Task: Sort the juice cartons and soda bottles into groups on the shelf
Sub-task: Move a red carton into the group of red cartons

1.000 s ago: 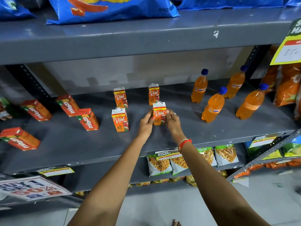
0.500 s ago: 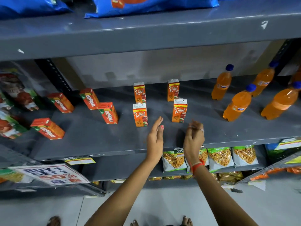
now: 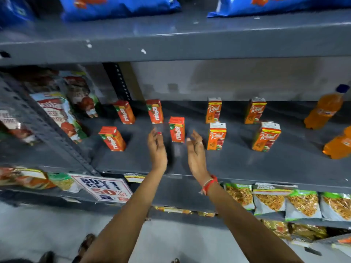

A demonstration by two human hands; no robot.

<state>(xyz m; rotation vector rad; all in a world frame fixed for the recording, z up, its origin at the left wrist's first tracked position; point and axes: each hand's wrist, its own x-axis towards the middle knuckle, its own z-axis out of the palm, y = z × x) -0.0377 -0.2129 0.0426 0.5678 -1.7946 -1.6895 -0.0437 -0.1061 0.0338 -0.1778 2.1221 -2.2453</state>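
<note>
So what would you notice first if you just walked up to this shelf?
Probably the two open hands, left hand and right hand, reaching toward a red Maaza carton at mid-shelf. Right of it stand four orange Real juice cartons in a neat square, with orange soda bottles at the far right edge.

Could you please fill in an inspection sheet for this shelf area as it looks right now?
Surface: grey metal shelf, scuffed, mostly bare at the front.
Job's things: four Maaza cartons grouped left, upright or leaning; four Real cartons upright in a two-by-two block; orange soda bottles at the right edge.
Clutter: nothing seen among the drinks.
Grips: left hand and right hand open, empty, flanking the front Maaza carton without touching.
Cables: nothing seen.
Surroundings: blue snack bags above, snack packets below, a promotion sign, grey floor.
</note>
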